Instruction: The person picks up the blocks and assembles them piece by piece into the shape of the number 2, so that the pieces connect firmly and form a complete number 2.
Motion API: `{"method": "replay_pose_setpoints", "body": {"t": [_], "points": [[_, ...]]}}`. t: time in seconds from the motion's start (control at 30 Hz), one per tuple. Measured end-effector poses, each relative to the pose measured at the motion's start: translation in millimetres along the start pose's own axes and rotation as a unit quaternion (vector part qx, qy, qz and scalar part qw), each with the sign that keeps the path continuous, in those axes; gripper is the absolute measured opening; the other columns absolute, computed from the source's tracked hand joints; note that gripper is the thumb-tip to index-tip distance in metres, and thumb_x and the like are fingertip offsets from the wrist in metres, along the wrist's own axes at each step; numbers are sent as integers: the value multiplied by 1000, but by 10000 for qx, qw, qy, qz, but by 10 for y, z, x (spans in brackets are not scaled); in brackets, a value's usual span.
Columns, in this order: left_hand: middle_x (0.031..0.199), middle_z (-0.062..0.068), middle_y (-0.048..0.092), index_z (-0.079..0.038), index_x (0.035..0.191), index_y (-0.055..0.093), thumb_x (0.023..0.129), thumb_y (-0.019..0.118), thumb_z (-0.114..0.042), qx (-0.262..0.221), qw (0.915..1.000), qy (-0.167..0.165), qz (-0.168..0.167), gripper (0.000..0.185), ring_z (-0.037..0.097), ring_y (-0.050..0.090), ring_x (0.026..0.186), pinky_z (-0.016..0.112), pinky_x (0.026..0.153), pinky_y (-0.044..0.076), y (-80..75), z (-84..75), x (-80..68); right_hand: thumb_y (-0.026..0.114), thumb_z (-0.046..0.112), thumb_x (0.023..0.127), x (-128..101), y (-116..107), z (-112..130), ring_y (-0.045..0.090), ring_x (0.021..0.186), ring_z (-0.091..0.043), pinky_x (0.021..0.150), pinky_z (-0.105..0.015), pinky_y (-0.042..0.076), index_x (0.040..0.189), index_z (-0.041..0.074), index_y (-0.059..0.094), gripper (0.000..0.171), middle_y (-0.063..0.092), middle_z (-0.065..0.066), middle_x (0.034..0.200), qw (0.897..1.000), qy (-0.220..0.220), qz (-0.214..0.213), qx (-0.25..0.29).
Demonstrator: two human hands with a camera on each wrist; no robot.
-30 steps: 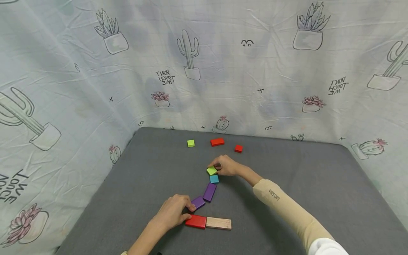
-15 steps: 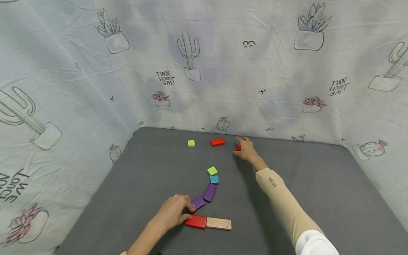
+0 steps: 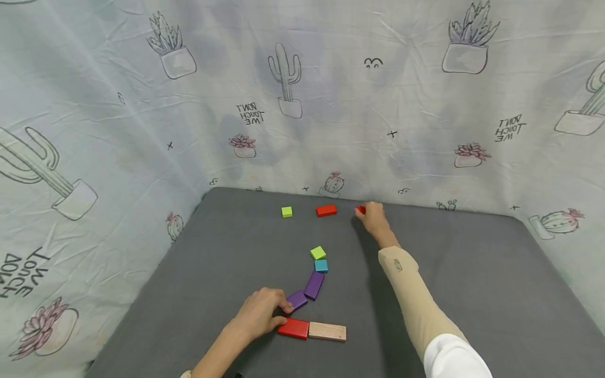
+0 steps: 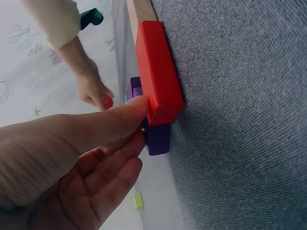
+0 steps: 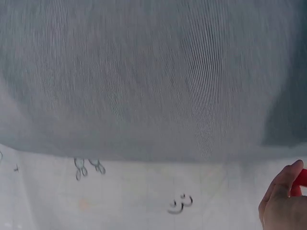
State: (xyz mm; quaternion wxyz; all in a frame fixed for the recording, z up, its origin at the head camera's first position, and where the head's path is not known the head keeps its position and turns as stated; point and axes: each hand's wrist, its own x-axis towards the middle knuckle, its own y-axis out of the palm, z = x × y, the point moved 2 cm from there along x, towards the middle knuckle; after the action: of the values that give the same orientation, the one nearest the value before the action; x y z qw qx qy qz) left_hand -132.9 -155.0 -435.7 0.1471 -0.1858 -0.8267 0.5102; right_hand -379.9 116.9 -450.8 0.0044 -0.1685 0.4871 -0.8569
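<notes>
Looks partway along, judging by the layout on the gray tabletop (image 3: 227, 252). Can count six blocks in a bent chain, seemingly the finished portion: nearest the person, a wooden block (image 3: 327, 332) end to end with a long red block (image 3: 293, 328); beyond, a lower purple block (image 3: 296, 300) set at a slant, then an upper purple block (image 3: 314, 285) at a steeper angle, a blue block (image 3: 321, 266) and, at the far end, a turned lime block (image 3: 318, 253). Cannot tell contact from a narrow gap between the lower purple block and the long red block.

Touching both of those with the left hand (image 3: 261, 311), thumb at the end of the red, fingertips at the purple, fingers relaxed and gripping neither.

Pinching a small red block (image 3: 361, 209) in the fingers of the right hand (image 3: 373, 216), near the far edge and well apart from the chain; not yet part of it. Also left outside, untouched near that edge: a loose lime block (image 3: 287, 212) and, farther right, a loose red block (image 3: 326, 210).
</notes>
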Motion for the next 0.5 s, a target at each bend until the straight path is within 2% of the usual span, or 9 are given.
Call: {"method": "replay_pose_setpoints", "body": {"t": [0.1,0.17,0.23,0.37,0.5], "points": [[86,-6,70,-11,88,77,68,85,-9,-44,10000,74,-30,21,18,67,87,40,75,55,9,-4,7,63,14,93,51,-88,54,48,56,-23,56,-39,42,71,-5,64,28,54,-10,60,9997,-129,-123,179],[86,-6,70,-10,88,78,68,85,-9,-52,10000,76,-27,21,18,67,87,40,75,55,3,0,7,63,16,93,82,-124,114,43,55,-20,54,-34,38,71,-5,64,30,52,-7,59,9987,-263,-119,409],[86,-6,70,-10,89,78,68,85,-9,-57,10000,59,-5,22,18,67,87,40,74,55,0,3,8,65,16,92,94,-140,172,43,54,-18,54,-31,37,74,-6,66,29,56,-10,60,9967,-441,-94,671],[87,-7,69,-11,89,78,69,85,-10,-60,10000,-4,68,22,18,67,88,41,76,54,4,9,11,72,16,87,89,-141,288,56,56,-21,55,-30,42,81,-7,71,23,68,-17,71,9908,-871,-179,1016],[86,-7,69,-11,89,78,69,85,-10,-35,10000,-15,65,21,18,67,88,42,76,54,7,6,0,77,16,82,66,-141,418,65,65,-28,60,-37,52,88,-8,72,25,71,-20,80,9863,-1085,-296,1208]]}}
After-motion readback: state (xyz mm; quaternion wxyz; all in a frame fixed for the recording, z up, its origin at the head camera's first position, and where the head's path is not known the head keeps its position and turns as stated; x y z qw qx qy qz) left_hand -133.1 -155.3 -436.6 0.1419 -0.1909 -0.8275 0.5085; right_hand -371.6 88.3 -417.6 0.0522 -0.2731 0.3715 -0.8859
